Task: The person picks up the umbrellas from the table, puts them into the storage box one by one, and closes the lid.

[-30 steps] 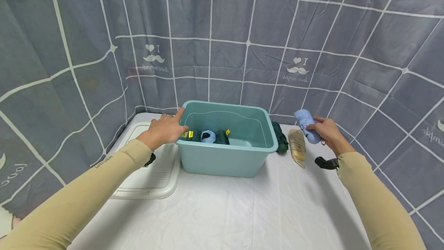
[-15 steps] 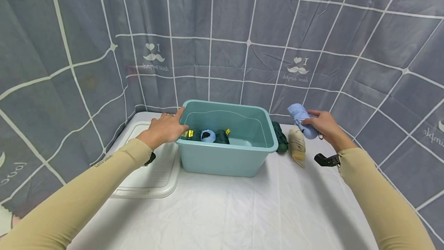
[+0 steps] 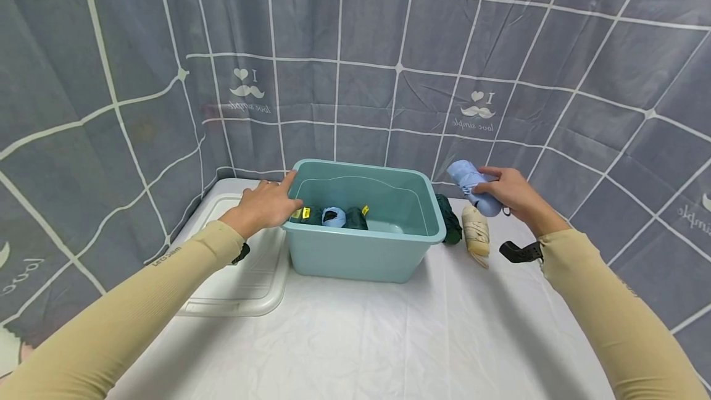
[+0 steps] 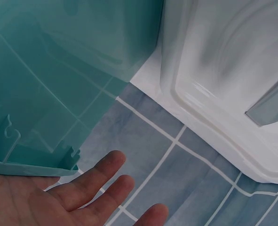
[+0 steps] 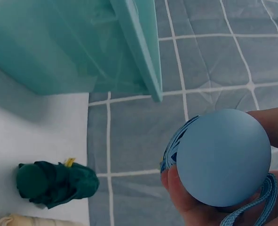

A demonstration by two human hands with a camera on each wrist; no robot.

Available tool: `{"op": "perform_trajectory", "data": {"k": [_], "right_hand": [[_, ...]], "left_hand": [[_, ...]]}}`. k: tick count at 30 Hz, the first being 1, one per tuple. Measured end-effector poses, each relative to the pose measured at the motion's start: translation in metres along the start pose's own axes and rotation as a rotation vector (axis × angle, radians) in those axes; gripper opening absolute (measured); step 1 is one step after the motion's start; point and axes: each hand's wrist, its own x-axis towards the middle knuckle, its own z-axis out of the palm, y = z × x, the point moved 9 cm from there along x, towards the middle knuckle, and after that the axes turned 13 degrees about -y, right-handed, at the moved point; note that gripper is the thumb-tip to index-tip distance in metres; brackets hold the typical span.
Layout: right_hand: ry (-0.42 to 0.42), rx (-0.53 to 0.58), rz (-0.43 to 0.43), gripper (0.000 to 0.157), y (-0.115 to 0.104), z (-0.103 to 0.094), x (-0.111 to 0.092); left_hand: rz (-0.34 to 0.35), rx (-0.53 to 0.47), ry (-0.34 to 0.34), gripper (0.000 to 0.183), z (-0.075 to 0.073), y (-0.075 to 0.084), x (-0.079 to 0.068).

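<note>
My right hand [image 3: 511, 193] grips a folded light blue umbrella [image 3: 465, 176], raised above the table right of the teal bin [image 3: 350, 258]. Its round end cap and wrist strap [image 5: 269, 197] face the right wrist camera. On the bin's left rim rests my left hand [image 3: 266, 205]; several fingers stretch out loosely in the left wrist view, holding nothing. Inside the bin, a light blue folded umbrella [image 3: 333, 218] lies between dark green bundles [image 3: 355, 220] with yellow tags. Beside the bin's right wall lie a dark green folded umbrella [image 3: 450, 221] and a cream one [image 3: 476, 233].
A white lid [image 3: 244, 306] lies flat on the table left of the bin, partly under my left arm. The white-covered table [image 3: 361, 338] extends in front. A grey grid-patterned curtain [image 3: 361, 104] hangs behind and on both sides.
My right hand has moved left and slightly up with the light blue umbrella, toward the bin and now above the cream umbrella. My left hand has stayed on the rim.
</note>
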Motion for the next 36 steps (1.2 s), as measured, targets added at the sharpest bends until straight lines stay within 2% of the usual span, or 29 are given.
{"op": "perform_trajectory", "data": {"k": [22,36], "right_hand": [[-0.109,-0.115,-0.086,0.07,-0.057,0.032,0.003],[-0.186,-0.134,-0.114,0.07,-0.077,0.054,0.008]], "left_hand": [[-0.011,-0.009,-0.007,0.084,-0.001,-0.001,-0.001],[-0.005,-0.019,-0.008,0.083,0.0,0.001,-0.001]]}}
